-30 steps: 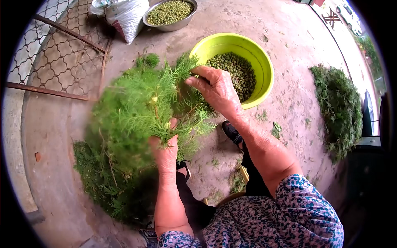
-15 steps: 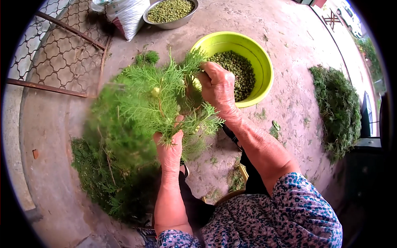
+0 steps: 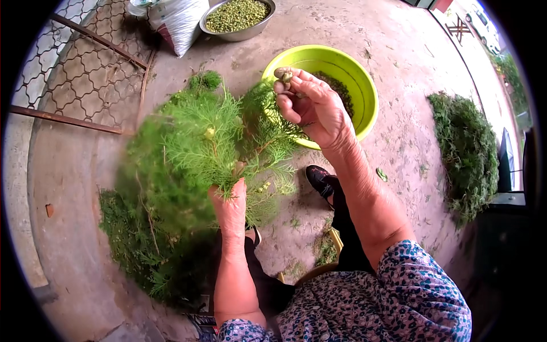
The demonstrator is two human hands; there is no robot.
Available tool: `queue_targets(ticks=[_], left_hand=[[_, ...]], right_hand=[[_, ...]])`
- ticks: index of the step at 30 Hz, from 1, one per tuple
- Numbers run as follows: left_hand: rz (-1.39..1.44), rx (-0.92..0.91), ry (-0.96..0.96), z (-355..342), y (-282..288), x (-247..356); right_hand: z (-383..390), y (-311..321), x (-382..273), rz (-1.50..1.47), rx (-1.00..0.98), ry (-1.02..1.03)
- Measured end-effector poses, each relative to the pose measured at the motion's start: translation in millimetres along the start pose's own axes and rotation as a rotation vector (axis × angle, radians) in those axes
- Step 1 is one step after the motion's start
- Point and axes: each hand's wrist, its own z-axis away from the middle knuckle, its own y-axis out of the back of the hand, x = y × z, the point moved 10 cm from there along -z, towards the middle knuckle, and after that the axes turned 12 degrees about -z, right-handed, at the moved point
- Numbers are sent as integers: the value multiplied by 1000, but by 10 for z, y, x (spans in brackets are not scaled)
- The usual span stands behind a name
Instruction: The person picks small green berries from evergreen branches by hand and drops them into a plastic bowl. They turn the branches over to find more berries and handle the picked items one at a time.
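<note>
My left hand (image 3: 229, 211) is wrapped round the stems of a feathery green conifer branch (image 3: 196, 137), whose leafy sprays hide most of the fingers. Palm partly turned up, my right hand (image 3: 322, 108) is raised over the near left side of a lime-green tub (image 3: 369, 108). A small greenish cone (image 3: 287, 76) is pinched at its fingertips. Many small round green cones (image 3: 340, 91) lie in the tub, partly hidden behind that hand. Some pale yellow-green cones sit among the branch's sprays.
Cut greenery (image 3: 128, 239) is heaped at my left, with another pile (image 3: 464, 154) at far right. A metal basin (image 3: 250, 31) of green cones stands at the back beside a white sack (image 3: 179, 25). A rusty-framed mesh panel (image 3: 85, 74) lies at upper left.
My right hand has come away from the sprays and turned palm upward, with a cone now showing at its fingertips. The left hand still grips the branch, shifted slightly.
</note>
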Motion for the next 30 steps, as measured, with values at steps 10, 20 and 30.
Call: queue_targets(ticks=[10, 20, 30], left_hand=[[-488, 164, -471, 25, 40, 312], [-378, -1, -269, -46, -65, 210], [-561, -4, -443, -20, -78, 264]], right_hand=[[53, -113, 103, 936, -55, 87], [84, -363, 168, 1477, -270, 218], [49, -279, 242, 1276, -247, 96]])
